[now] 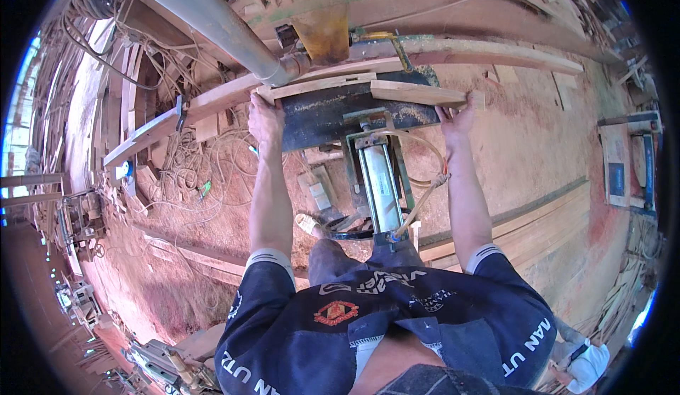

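My left hand [266,122] grips the left end of a short wooden piece [322,84]. My right hand [455,117] grips the right end of a second short wooden piece [418,93]. The inner ends of the two pieces meet or nearly meet over a dark metal plate [319,122]; whether they are joined I cannot tell. Both of my arms are stretched forward. Under and in front of the plate is a pneumatic cylinder [382,186] with hoses [429,155] curving from it.
A long wooden beam [152,131] runs behind the plate, curving across the view. A thick grey pipe [202,19] slants down to it near my left hand. Coiled cord [188,158] and scraps lie on the dusty floor. Long boards [545,225] lie at right; another person [584,363] is behind.
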A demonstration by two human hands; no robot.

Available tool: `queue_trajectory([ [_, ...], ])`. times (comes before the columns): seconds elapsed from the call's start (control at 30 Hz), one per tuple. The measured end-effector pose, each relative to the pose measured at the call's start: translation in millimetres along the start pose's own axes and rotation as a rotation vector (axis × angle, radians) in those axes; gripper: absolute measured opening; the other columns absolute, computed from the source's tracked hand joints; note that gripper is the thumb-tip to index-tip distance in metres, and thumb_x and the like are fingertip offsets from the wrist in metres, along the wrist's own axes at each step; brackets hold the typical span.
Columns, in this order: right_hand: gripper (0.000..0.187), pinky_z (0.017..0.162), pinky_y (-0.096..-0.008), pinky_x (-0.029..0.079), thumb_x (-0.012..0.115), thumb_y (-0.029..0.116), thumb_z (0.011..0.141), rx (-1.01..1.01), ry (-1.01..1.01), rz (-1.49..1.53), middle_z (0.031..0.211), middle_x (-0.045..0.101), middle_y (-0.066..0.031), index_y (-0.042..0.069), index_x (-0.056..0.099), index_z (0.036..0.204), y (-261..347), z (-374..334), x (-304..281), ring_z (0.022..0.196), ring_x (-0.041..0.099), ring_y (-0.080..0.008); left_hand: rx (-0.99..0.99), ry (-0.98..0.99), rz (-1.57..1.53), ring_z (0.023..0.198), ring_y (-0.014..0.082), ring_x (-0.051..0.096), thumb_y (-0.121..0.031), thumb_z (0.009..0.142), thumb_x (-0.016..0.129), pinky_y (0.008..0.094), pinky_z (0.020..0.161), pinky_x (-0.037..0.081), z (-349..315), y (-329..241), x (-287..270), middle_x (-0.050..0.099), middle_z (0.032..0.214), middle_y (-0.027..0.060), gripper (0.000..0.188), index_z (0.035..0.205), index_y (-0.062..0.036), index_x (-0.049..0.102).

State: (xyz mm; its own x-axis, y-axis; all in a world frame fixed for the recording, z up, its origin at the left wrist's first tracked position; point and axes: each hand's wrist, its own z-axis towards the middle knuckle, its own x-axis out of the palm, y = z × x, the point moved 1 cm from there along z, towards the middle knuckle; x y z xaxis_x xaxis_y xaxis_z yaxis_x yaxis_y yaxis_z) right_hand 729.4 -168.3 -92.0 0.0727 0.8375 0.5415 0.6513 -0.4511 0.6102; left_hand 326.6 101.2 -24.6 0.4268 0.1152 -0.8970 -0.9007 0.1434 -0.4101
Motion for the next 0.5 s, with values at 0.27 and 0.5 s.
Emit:
queue_trajectory([
  [0.27, 0.088, 0.121, -0.0606, 0.040, 0.070, 0.062, 0.095, 0.075, 0.073, -0.107, 0.163, 0.036, -0.0228, 0.009, 0.040, 0.159, -18, 28, 19, 0.151, 0.037, -0.0439, -0.127, -0.047, -0.031, 0.096, 0.0454, 0.074, -0.039, 0.089, 0.080, 0.0553, 0.087, 0.059, -17, -1, 33, 0.076, 0.104, 0.0233, 0.044, 0.115, -0.0083, 0.064],
  [0.5, 0.088, 0.124, -0.0670, 0.034, 0.066, 0.058, 0.100, 0.108, 0.060, -0.078, 0.168, 0.027, -0.0263, 0.004, 0.033, 0.162, -20, 22, 27, 0.156, 0.027, -0.0481, -0.221, 0.014, -0.158, 0.099, 0.0465, 0.074, -0.045, 0.091, 0.076, 0.0555, 0.089, 0.058, -16, 13, 67, 0.077, 0.107, 0.0237, 0.046, 0.117, -0.0081, 0.066],
])
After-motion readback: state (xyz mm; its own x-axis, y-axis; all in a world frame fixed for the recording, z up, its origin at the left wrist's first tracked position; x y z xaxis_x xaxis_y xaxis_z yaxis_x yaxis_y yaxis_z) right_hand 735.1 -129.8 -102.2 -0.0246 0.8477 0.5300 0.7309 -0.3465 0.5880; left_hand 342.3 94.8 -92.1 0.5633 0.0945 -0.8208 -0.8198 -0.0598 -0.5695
